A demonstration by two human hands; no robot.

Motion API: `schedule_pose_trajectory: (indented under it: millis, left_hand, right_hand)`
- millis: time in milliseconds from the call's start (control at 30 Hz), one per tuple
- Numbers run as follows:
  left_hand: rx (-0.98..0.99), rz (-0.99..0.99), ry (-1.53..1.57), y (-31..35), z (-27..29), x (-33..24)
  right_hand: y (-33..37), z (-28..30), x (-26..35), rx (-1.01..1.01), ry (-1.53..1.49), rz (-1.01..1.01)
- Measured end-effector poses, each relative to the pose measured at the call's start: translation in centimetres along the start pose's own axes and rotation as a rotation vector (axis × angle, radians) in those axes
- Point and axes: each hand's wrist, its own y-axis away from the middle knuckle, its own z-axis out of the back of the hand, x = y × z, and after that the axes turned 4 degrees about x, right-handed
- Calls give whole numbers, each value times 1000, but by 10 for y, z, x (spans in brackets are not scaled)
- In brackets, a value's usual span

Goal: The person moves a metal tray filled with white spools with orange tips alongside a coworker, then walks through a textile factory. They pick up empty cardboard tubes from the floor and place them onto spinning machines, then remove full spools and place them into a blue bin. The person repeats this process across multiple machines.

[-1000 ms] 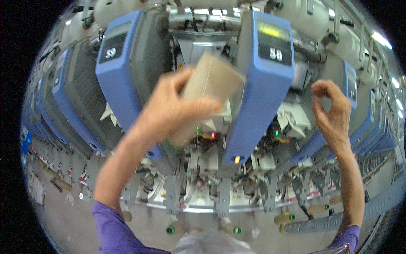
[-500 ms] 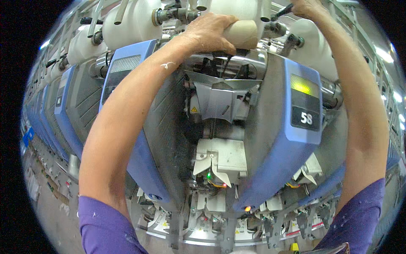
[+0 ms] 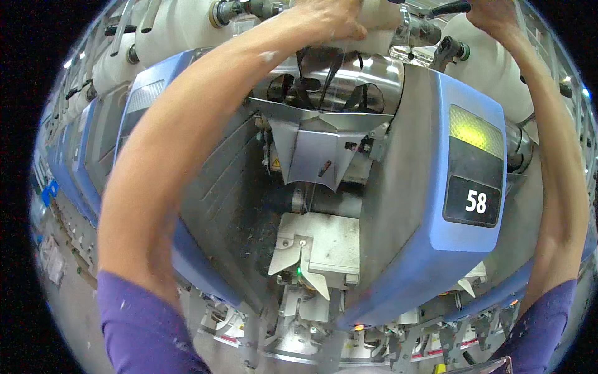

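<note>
At the top edge my left hand (image 3: 336, 17) is curled against the side of a cream yarn cone (image 3: 381, 26), its thumb showing and its other fingers partly cut off by the frame. Below the cone lies a shiny grooved metal drum (image 3: 374, 68). At the upper right my right hand (image 3: 495, 17) is closed at the end of a black lever handle (image 3: 450, 7); its fingertips run out of view. The handle sits beside the metal cone holder (image 3: 420, 30).
A blue and grey housing (image 3: 464, 240) with a lit yellow-green lamp (image 3: 476, 132) stands between my arms, to the right. Under the drum are a grey metal guide plate (image 3: 317, 149) and a pale metal block (image 3: 333, 240). Large white yarn packages (image 3: 180, 37) line both sides.
My view has come closer and tilted lower, so both hands sit higher in the picture. The left hand stays at the cone and the right hand at the lever handle.
</note>
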Motion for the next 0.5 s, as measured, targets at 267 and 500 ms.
schedule_pose_trajectory:
  millis: [267, 500]
  left_hand:
    - [-235, -47, -57, -44, -64, 3]
    - [-379, -82, -38, -30, -57, 9]
  right_hand:
    - [34, 5, 10, -318, -114, 7]
    - [9, 19, 43, -96, -55, -154]
